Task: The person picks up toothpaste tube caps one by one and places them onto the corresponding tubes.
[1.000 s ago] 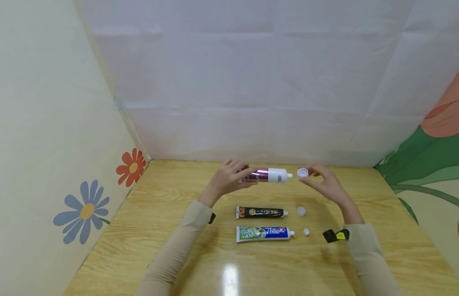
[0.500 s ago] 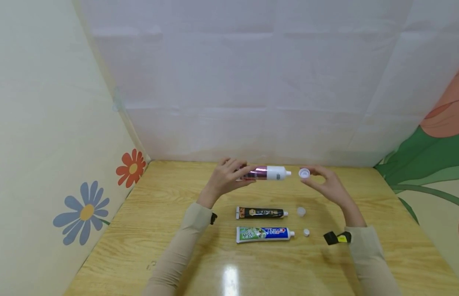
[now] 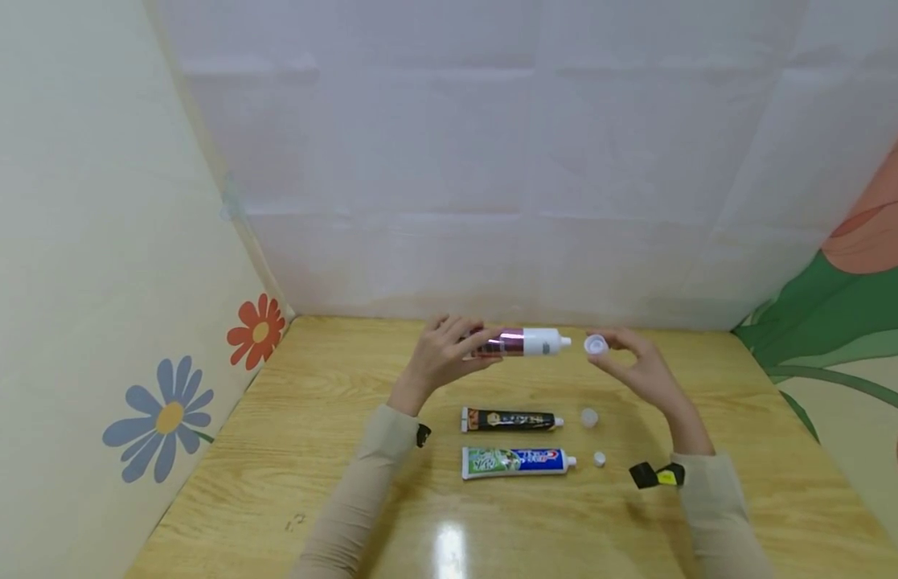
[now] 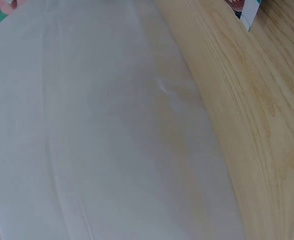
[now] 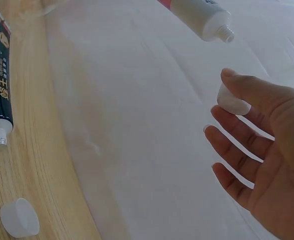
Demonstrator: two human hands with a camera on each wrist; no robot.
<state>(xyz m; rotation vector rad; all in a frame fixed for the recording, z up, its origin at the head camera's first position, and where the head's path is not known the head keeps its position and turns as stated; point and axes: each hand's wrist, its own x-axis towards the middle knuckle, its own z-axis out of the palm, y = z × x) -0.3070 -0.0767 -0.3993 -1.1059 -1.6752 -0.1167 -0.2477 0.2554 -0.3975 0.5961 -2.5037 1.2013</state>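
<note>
My left hand grips a maroon and white toothpaste tube by its maroon part, holding it level above the table with the bare nozzle pointing right. A short gap from that nozzle, my right hand pinches a white cap between thumb and fingers, its hollow side showing in the head view. In the right wrist view the cap sits between thumb and fingers, below the threaded nozzle. The left wrist view shows hardly any of the left hand.
On the wooden table lie a black toothpaste tube and a green and blue one, both uncapped, nozzles to the right. Beside them stand a larger white cap and a smaller one. A white-covered wall rises behind.
The cap in my right hand has shifted slightly right and tilted, leaving a wider gap to the nozzle than a second ago. The tube in my left hand has barely moved.
</note>
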